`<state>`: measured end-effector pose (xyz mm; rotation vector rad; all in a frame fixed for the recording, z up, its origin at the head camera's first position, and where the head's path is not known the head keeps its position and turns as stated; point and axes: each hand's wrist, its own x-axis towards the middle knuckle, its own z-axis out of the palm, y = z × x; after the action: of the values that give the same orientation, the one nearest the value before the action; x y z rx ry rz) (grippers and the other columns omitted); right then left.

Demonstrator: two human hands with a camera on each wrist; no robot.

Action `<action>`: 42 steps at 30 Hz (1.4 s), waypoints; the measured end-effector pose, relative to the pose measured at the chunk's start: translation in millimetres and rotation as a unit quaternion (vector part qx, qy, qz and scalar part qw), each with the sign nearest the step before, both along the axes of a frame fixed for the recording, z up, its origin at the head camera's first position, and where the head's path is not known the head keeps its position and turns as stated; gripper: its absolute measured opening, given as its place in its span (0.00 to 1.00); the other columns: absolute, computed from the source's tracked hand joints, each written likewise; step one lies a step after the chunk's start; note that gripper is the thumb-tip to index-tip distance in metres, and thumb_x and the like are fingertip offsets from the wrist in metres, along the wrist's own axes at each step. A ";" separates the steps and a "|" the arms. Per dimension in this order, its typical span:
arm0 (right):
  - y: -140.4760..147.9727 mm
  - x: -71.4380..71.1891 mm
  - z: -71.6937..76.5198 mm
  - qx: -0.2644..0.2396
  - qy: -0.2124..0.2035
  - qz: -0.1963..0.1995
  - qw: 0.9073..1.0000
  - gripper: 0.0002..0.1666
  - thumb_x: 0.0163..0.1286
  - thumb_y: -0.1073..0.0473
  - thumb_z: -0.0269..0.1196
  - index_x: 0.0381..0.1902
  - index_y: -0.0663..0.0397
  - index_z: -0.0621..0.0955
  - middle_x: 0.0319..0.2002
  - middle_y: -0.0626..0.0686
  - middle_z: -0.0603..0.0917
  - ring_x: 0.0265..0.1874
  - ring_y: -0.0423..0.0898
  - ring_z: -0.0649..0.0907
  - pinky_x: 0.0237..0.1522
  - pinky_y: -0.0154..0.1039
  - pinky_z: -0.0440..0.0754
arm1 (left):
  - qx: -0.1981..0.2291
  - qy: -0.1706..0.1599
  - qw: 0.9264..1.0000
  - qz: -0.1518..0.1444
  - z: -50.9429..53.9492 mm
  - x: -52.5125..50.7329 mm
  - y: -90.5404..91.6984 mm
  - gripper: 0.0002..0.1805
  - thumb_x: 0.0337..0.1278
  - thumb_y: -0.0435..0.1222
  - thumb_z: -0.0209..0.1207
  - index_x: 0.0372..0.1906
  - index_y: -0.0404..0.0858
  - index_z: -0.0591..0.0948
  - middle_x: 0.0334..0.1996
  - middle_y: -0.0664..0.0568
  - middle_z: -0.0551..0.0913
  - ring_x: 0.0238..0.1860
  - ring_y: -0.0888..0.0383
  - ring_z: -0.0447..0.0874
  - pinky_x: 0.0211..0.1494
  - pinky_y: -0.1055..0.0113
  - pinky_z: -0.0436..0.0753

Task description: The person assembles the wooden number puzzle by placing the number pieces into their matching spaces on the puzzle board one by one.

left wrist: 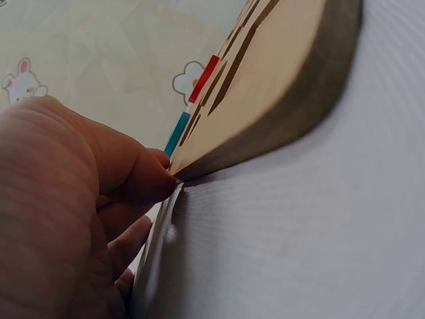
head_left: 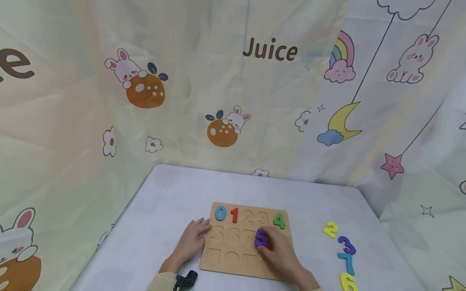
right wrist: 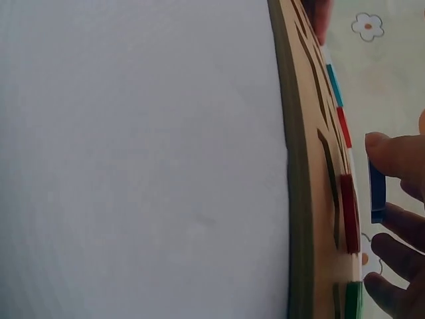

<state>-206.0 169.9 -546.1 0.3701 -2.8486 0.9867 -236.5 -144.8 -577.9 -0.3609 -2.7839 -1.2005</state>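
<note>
The right hand pinches the purple 5 above the wooden board, toward three o'clock from its centre, while the left hand, grip loosely spread, touches the board's edge near ten o'clock.

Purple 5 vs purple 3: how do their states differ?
The purple 5 is pinched in the right hand; the purple 3 lies unheld. The purple 5 is above the puzzle board; the purple 3 is on the table to its right. Both are purple number pieces.
</note>
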 end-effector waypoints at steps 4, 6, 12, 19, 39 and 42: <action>-6.7 -1.1 -3.6 0.006 -0.002 0.017 1.000 0.35 0.58 0.53 0.73 0.62 0.50 0.74 0.60 0.50 0.78 0.59 0.48 0.78 0.61 0.48 0.78 | -0.001 0.006 1.000 0.001 -1.8 -0.5 0.0 0.22 0.52 0.24 0.54 0.53 0.35 0.83 0.64 0.49 0.76 0.71 0.46 0.64 0.77 0.46 0.51; -9.9 -1.5 -4.6 0.007 -0.009 0.020 1.000 0.35 0.59 0.51 0.72 0.63 0.49 0.74 0.60 0.50 0.77 0.59 0.49 0.78 0.61 0.49 0.78 | 0.000 0.009 1.000 0.001 -2.3 -0.7 0.0 0.22 0.51 0.24 0.54 0.53 0.35 0.83 0.64 0.49 0.76 0.71 0.46 0.65 0.77 0.46 0.52; -17.9 -2.8 -8.0 0.015 -0.018 0.029 0.999 0.35 0.59 0.50 0.72 0.63 0.48 0.74 0.61 0.50 0.77 0.61 0.50 0.77 0.62 0.50 0.77 | 0.003 0.004 1.000 0.002 -2.2 -0.6 -0.2 0.22 0.51 0.24 0.55 0.53 0.36 0.84 0.64 0.49 0.77 0.71 0.46 0.64 0.77 0.46 0.51; -24.1 -5.3 -6.9 0.028 -0.014 0.027 0.999 0.35 0.59 0.50 0.72 0.63 0.46 0.74 0.59 0.48 0.78 0.59 0.47 0.77 0.61 0.48 0.78 | 0.008 0.005 1.000 0.000 -0.1 0.1 -0.2 0.22 0.51 0.23 0.54 0.52 0.35 0.83 0.64 0.49 0.77 0.71 0.46 0.64 0.77 0.45 0.51; -45.1 -8.8 -9.8 0.031 -0.027 0.041 0.998 0.34 0.59 0.49 0.72 0.63 0.44 0.75 0.60 0.46 0.78 0.62 0.48 0.75 0.65 0.49 0.74 | 0.000 0.005 1.000 0.004 -4.6 -1.5 0.2 0.22 0.51 0.23 0.54 0.52 0.36 0.84 0.64 0.50 0.77 0.71 0.46 0.64 0.77 0.45 0.51; -48.6 -9.3 -7.8 0.034 -0.029 0.041 0.998 0.34 0.59 0.49 0.72 0.63 0.43 0.74 0.60 0.46 0.78 0.62 0.47 0.75 0.65 0.49 0.74 | 0.001 0.008 1.000 0.003 -3.3 -1.9 0.5 0.22 0.51 0.23 0.54 0.52 0.36 0.84 0.64 0.49 0.77 0.71 0.47 0.64 0.77 0.46 0.51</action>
<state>-215.3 121.3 -553.9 0.4752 -2.9457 0.9307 -238.3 -144.3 -581.1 -0.3600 -2.7670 -1.1947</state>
